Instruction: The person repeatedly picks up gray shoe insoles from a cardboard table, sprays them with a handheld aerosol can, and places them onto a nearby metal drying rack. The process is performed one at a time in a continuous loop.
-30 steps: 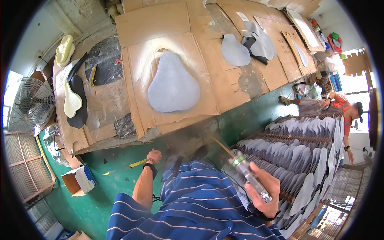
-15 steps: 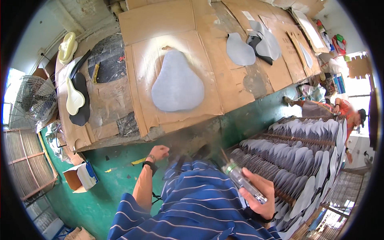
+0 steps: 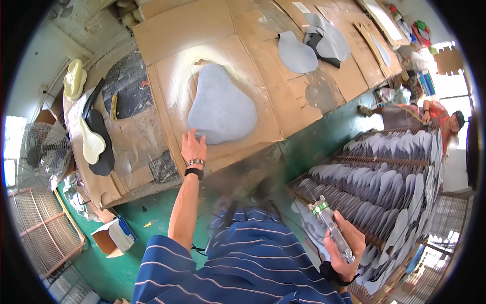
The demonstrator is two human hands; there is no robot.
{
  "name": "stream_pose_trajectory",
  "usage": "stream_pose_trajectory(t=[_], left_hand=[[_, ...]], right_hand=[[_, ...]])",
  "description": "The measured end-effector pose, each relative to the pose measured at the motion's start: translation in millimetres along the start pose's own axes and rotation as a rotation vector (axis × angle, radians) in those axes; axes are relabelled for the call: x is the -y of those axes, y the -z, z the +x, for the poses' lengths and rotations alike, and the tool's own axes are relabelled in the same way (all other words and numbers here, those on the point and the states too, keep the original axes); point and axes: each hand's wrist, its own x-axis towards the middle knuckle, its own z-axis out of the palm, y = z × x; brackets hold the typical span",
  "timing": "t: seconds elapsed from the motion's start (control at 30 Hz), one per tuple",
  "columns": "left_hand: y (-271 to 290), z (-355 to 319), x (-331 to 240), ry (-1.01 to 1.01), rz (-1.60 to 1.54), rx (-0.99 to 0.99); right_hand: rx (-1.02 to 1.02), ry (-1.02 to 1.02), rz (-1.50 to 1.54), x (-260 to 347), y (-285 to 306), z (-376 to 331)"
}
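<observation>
Up from below the desk's near edge, our left hand [image 3: 193,148] has come onto the lower left of the large grey piece [image 3: 221,109], while our right hand [image 3: 354,243] stays low, well apart from it. Largest of all, the desk [image 3: 134,152] stretches across the upper view, mostly overlaid with cardboard [image 3: 185,23]. To our right stands a rack [image 3: 372,159] lined with rows of smaller grey pieces [image 3: 379,185]. Our left forearm [image 3: 183,210] reaches nearly straight up from the striped sleeve [image 3: 164,261]. Pear-shaped and flat on the cardboard, the large grey piece lies just above and to the right of our left hand, its narrow end pointing away from us. Our left fingers are slightly bent and parted at its edge; we cannot tell whether they pinch it. Our right hand is wrapped round a cylindrical tool [image 3: 338,235] with a green ring, tilted up toward the left. Smallest, a dark wristband [image 3: 194,173] circles our left wrist.
</observation>
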Motion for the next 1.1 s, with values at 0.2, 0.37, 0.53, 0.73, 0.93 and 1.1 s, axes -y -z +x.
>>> stream_pose_trajectory(t=[0.2,0.37,0.53,0.73,0.93,1.1], left_hand=[[-2.0,0.2,2.0,-0.001,0.036,0.02],[2.0,7.2,-7.3,-0.05,0.051,-0.047],[4.2,23.3,-26.2,0.128,-0.345,-0.229],[-42.0,89.2,-15.1,-0.226,-0.056,0.168],[44.4,116.7,-153.3,-0.276,-0.913,0.032],[153.7,89.8,-293.0,-0.841,-0.622,-0.499]], right_hand=[[0.229,0.086,0.066,9.5,2.4,6.6],[0.018,0.053,0.061,-4.6,5.3,-4.7],[-0.014,-0.043,0.177,-30.7,10.4,-29.7],[-0.108,-0.064,0.217,-69.9,28.6,-59.6],[-0.1,0.051,0.246,-115.4,38.0,-75.0],[-0.072,-0.073,0.237,-116.8,25.0,-92.9]])
